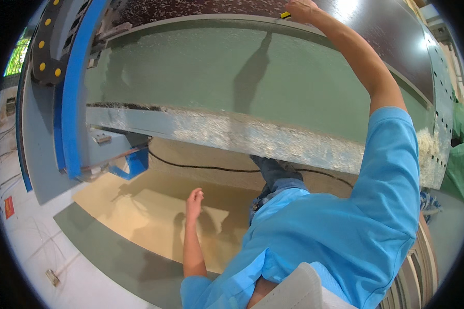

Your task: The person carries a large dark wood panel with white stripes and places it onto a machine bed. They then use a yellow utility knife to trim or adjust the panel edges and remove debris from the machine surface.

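Note:
I lean over a big machine bed that carries a dark board (376, 31). My right hand (300, 9) reaches to the board's far edge, its fingers closed around a small yellow-and-black tool (285, 15) that rests against that edge. My left hand (193, 198) hangs free below the bed, above the sawdust-covered floor (149, 206). It holds nothing and its fingers are loose. My blue sleeve and torso fill the lower right of the view.
A blue gantry (72, 87) with a black cable chain (46, 41) stands at the left. The green machine side (201, 72) ends in a dusty ledge (242, 135). A black cable (201, 167) crosses the floor. Green sacks (461, 154) and stacked boards (420, 268) are at right.

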`<state>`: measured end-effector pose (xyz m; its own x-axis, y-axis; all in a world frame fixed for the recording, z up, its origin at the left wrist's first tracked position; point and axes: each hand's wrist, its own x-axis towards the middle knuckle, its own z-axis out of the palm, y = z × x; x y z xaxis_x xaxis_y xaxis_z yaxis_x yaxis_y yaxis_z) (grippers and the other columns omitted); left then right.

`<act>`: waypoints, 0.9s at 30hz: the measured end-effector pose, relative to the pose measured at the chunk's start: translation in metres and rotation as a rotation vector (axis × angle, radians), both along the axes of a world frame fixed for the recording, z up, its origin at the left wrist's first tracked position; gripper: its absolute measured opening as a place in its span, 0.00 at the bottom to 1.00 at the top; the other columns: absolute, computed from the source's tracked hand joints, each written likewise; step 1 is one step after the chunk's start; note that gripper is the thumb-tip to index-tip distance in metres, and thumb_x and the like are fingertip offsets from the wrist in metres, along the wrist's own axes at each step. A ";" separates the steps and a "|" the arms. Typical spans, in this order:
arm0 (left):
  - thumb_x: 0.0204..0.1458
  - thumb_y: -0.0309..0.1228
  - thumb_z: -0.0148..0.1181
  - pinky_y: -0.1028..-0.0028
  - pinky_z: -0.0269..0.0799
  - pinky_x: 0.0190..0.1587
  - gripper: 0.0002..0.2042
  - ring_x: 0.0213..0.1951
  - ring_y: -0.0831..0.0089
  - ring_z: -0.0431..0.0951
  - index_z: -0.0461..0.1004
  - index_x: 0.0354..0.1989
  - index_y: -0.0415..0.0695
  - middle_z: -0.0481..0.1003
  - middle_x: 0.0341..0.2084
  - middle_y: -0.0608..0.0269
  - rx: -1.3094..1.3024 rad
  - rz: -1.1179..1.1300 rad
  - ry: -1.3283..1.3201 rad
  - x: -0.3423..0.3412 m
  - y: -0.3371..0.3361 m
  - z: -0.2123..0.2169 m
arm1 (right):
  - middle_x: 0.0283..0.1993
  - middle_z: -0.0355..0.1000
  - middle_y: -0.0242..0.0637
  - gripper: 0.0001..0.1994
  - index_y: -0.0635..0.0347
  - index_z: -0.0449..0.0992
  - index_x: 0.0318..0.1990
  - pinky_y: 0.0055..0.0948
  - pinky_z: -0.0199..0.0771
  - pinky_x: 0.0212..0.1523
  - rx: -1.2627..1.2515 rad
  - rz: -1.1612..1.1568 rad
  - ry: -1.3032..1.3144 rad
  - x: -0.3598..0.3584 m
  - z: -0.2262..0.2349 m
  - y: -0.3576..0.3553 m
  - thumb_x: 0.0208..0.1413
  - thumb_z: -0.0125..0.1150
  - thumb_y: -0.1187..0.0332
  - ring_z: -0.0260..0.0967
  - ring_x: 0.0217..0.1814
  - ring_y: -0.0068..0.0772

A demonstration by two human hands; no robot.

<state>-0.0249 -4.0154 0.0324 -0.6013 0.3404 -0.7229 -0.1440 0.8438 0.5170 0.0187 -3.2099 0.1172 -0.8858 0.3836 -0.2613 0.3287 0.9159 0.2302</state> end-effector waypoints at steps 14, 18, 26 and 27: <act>0.62 0.39 0.54 0.73 0.72 0.43 0.17 0.36 0.74 0.76 0.74 0.50 0.37 0.77 0.36 0.61 -0.186 0.308 -0.124 0.350 -0.058 -0.028 | 0.35 0.80 0.41 0.22 0.55 0.83 0.34 0.42 0.77 0.38 0.048 -0.062 -0.073 0.236 0.018 0.075 0.54 0.59 0.44 0.78 0.41 0.45; 0.63 0.40 0.51 0.77 0.70 0.34 0.14 0.32 0.79 0.76 0.74 0.47 0.42 0.77 0.33 0.65 -0.215 0.395 -0.156 0.451 -0.036 -0.032 | 0.35 0.80 0.41 0.20 0.55 0.83 0.32 0.43 0.78 0.37 0.042 0.030 -0.015 0.308 0.009 0.108 0.53 0.60 0.47 0.78 0.39 0.46; 0.64 0.41 0.51 0.76 0.71 0.43 0.18 0.39 0.76 0.75 0.72 0.54 0.41 0.77 0.40 0.62 -0.005 0.290 -0.205 0.567 0.112 -0.034 | 0.34 0.80 0.42 0.14 0.56 0.83 0.30 0.42 0.78 0.36 0.005 0.129 0.035 0.429 0.008 0.147 0.50 0.61 0.55 0.78 0.39 0.45; 0.64 0.41 0.51 0.75 0.71 0.44 0.18 0.40 0.76 0.76 0.72 0.55 0.41 0.77 0.40 0.62 0.029 0.238 -0.194 0.574 0.134 -0.032 | 0.34 0.80 0.43 0.14 0.56 0.83 0.30 0.42 0.78 0.36 -0.001 0.130 0.044 0.447 0.012 0.154 0.50 0.62 0.55 0.78 0.39 0.45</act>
